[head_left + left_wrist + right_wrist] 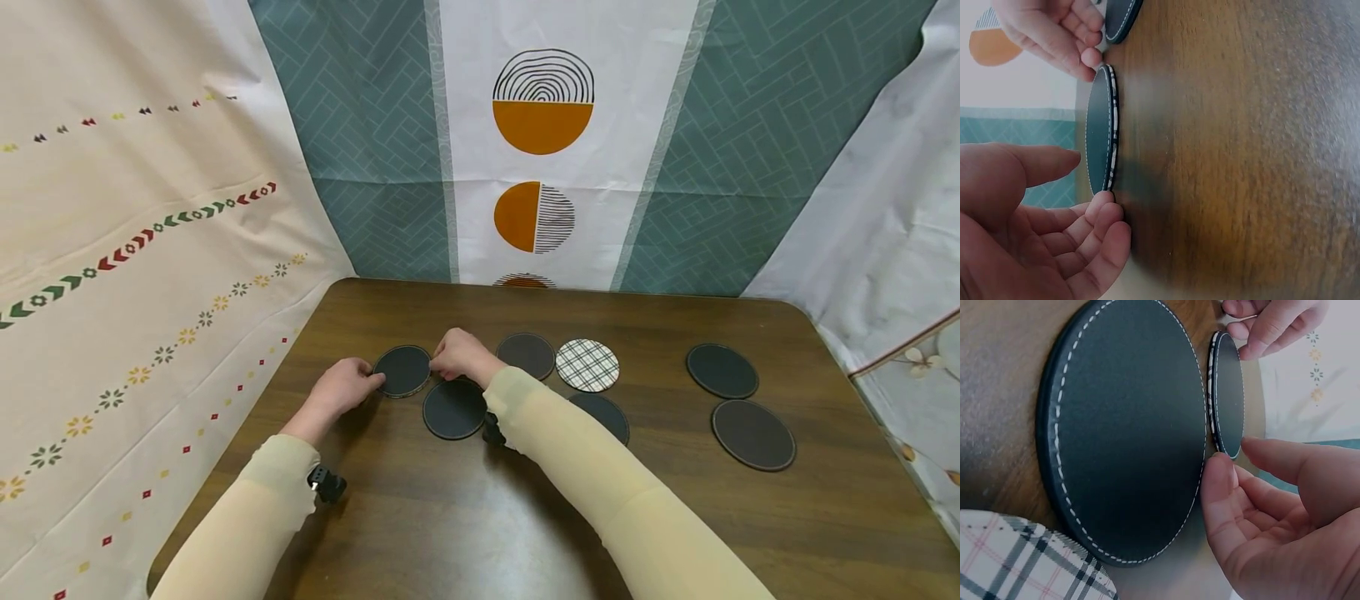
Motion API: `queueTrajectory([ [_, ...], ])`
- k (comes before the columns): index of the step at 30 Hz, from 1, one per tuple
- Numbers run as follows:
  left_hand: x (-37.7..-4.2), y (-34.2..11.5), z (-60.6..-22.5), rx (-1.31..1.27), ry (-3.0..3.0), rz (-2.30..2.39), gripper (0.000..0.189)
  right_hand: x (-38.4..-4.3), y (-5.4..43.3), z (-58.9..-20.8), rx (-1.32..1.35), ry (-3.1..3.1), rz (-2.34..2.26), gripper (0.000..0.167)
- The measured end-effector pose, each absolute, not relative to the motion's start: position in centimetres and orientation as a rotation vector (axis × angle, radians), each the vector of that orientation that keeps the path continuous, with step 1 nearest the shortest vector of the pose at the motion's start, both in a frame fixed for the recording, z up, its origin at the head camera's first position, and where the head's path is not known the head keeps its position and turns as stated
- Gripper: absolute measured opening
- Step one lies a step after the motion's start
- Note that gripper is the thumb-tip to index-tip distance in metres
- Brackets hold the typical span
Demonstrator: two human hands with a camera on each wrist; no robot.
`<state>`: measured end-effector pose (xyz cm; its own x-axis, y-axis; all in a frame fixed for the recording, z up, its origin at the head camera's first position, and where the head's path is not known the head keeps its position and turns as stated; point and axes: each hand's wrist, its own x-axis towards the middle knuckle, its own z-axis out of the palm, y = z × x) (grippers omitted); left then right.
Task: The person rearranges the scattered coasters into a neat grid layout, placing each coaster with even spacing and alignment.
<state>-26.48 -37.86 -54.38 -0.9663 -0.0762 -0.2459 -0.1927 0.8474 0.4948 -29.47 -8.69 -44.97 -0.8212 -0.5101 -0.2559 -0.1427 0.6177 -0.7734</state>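
At the table's left side lies a round black coaster [403,372] with pale stitching round its rim. A thin plaid strip shows along its edge in both wrist views; whether this is a second coaster beneath, I cannot tell. My left hand [345,387] holds the coaster's left edge with its fingertips. On the opposite edge, my right hand [465,354] pinches it between thumb and finger. Another black coaster [454,410] lies just in front, below my right wrist, and fills the middle of the right wrist view.
Right of my right hand are a dark brown coaster [525,354] and a white plaid coaster [587,365]. My right sleeve partly covers a black coaster [603,417]. Farther right lie a black coaster [722,371] and a brown coaster [753,433]. Patterned curtains [382,150] hang behind the wooden table [420,533].
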Motion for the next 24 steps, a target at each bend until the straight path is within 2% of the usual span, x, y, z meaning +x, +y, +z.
queueTrajectory([
  [14, -26.5, -37.6, -54.8, -0.239, 2.843, 0.77, 0.057, -29.0, -9.1, -44.8, -0.523, 2.408, -1.06, 0.014],
  [21, -25.7, -37.1, -53.3, -0.275, 2.771, 0.867, 0.058, -28.9, -9.3, -44.8, -0.605, 2.469, -0.962, 0.032],
  [24, -24.3, -35.6, -50.8, -0.305, 2.743, 0.939, 0.055, -28.7, -9.4, -44.8, -0.589, 2.48, -0.982, 0.03],
])
